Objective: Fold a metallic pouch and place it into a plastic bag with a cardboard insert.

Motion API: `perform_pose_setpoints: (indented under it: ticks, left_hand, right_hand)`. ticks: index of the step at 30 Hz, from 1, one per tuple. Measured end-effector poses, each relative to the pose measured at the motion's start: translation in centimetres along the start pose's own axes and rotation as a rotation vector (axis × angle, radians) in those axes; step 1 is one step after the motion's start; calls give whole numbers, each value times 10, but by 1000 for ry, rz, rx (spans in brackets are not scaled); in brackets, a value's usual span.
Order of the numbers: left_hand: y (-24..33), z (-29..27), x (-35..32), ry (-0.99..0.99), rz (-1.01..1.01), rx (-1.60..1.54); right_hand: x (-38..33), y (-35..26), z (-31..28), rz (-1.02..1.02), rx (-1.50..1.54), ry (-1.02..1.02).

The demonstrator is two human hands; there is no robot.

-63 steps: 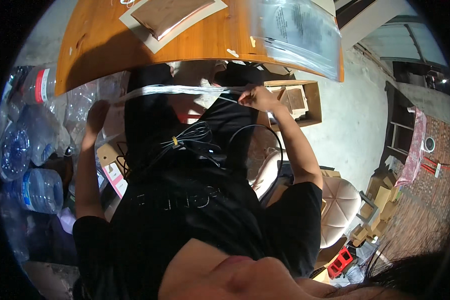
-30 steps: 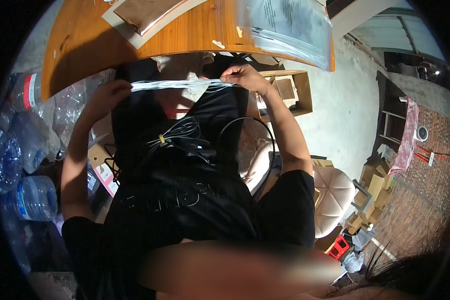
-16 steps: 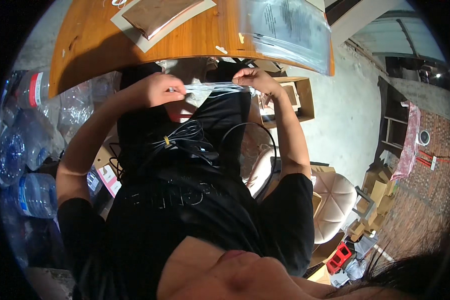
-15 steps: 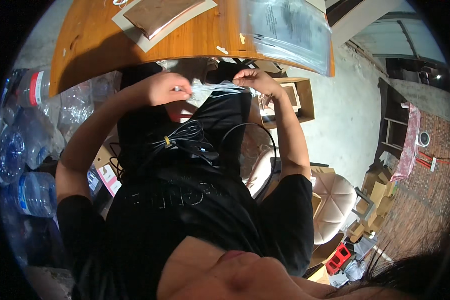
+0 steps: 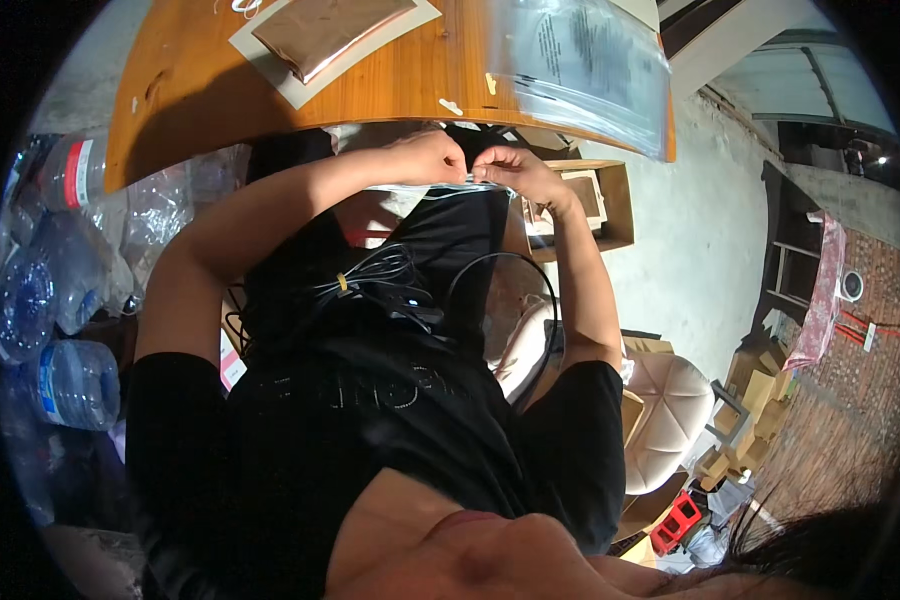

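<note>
My left hand and my right hand are close together just below the near edge of the wooden table, above my lap. Both are closed, with fingertips pinched on a slim bundle of shiny, whitish, see-through strands. Its exact kind is too small to tell. The bundle stretches sideways under both hands, partly covered by the fingers. A coiled black cable bound with a yellow tie lies on my lap, touched by neither hand.
On the table are a copper-coloured pouch on a pale sheet and a stack of clear plastic bags. Large empty plastic bottles crowd the left. Right of my legs are an open cardboard box and a cream cushioned seat.
My left hand has moved right along the strands and now sits almost against my right hand. The right hand has shifted only slightly. The strands' left end now shows beneath my left wrist.
</note>
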State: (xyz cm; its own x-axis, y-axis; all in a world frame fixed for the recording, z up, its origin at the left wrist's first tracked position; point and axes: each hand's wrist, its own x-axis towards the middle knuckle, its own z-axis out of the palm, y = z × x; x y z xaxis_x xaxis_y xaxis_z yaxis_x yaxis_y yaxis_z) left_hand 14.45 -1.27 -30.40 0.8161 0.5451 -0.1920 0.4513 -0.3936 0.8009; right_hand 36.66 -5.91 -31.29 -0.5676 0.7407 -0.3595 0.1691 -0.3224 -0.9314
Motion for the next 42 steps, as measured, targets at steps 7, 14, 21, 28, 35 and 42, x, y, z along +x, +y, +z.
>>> perform_pose_setpoints:
  ticks: [7,14,21,28,35,42]
  left_hand:
    - [-3,1,-2,32,-174,-165]
    - [46,-30,-19,-319,-138,26]
    - [100,-42,-10,-406,1,-305]
    - [156,-104,-13,-175,305,-460]
    - [184,-163,-41,510,189,50]
    - [196,-173,-83,-346,206,262]
  right_hand:
    - [-9,-4,2,78,73,14]
    - [-57,-21,-17,142,94,186]
    - [-75,-65,1,-162,-102,255]
    - [-36,-109,39,-399,592,509]
    - [-28,-178,86,-534,478,246]
    - [-62,-216,59,-674,-233,535]
